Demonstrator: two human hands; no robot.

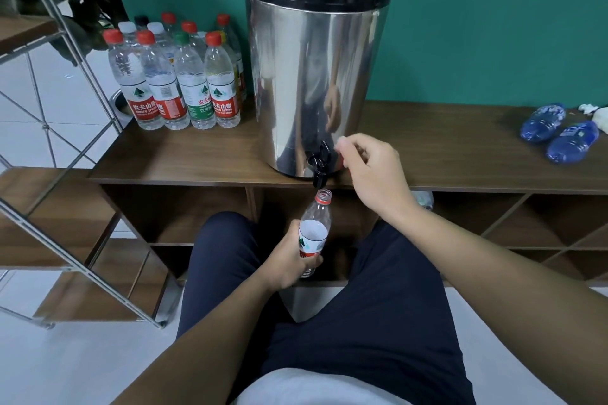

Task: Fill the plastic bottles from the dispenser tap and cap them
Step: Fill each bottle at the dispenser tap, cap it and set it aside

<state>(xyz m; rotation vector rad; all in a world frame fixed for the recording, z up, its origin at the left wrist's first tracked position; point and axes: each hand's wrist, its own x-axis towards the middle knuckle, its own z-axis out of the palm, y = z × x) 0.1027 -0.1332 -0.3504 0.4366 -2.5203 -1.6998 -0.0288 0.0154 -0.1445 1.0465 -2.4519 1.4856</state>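
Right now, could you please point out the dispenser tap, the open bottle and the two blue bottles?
Dispenser tap (pixel 319 164), head view: black spout.
Open bottle (pixel 315 231), head view: white label.
Blue bottles (pixel 543 123), head view: left one's body.

I hold one clear plastic bottle (pixel 315 232) in my left hand (pixel 289 260), uncapped, mouth up, tilted slightly, directly below the black tap (pixel 319 163) without touching it. The steel dispenser (pixel 312 76), black-lidded, stands upright at the bench (pixel 197 154) front edge. Capped bottles (pixel 174 76) stand clustered left of it. Two blue bottles (pixel 559 135) lie flat far right.
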